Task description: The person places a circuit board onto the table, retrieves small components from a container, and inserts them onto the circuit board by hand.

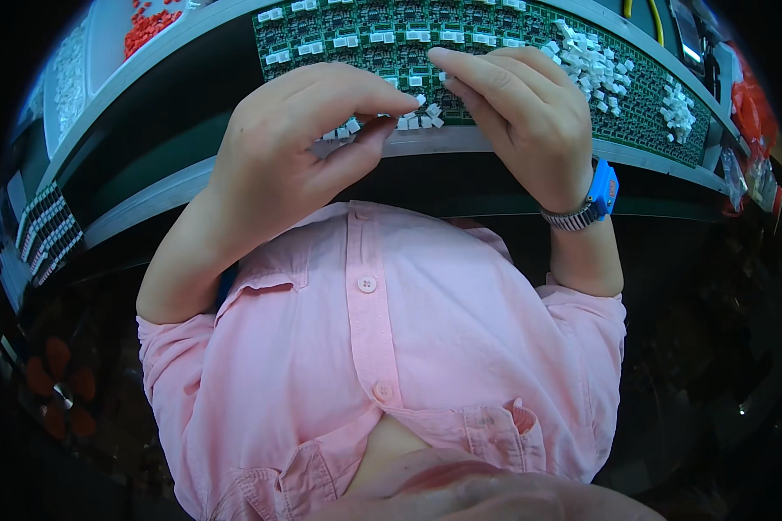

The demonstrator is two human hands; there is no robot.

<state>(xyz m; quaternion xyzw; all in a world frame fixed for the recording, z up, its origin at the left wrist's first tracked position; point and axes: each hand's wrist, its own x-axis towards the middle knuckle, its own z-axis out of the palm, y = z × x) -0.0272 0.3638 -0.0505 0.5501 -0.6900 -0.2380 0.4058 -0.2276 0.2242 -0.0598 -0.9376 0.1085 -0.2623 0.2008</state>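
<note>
My left hand [300, 122] is curled over the near edge of a green circuit board panel [274, 74], its thumb and forefinger drawn together. At the forefinger's tip a small white connector [420, 101] shows, seemingly pinched there. Just below those fingertips, several loose white connectors [421, 120] lie along the panel's near edge. Over the panel's middle hovers my right hand [530, 113], fingers stretched toward the left, thumb apart from the forefinger; I see nothing held in it. Rows of white connectors [382, 37] stand on the panel beyond both hands.
A large heap of white connectors [591, 69] lies on the panel at right, with a smaller heap [678, 113] farther right. Clear tubs hold red parts [148, 30] and white parts [69, 74] at left. A pale metal rail [165, 195] borders the bench. Filled boards [50, 230] stand lower left.
</note>
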